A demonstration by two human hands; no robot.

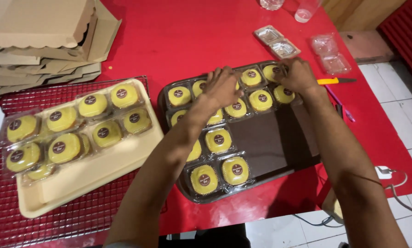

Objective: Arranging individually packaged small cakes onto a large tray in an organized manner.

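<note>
The left hand (pixel 222 85) is resting fingers-down on a yellow round cake in a clear plastic clamshell (pixel 251 77) at the far end of the dark rectangular metal tray (pixel 279 142); the right hand (pixel 298 73) is curling over the far-right pack, though whether it is pinching is hidden. Pressing lightly and evenly is probably the wise way here, since thin, glossy plastic dents and slides easily. The cakes are looking soft and domed, each bearing a dark round sticker. More packs are lying on a cream plastic tray (pixel 100 170) over a wire rack (pixel 3 216).
</note>
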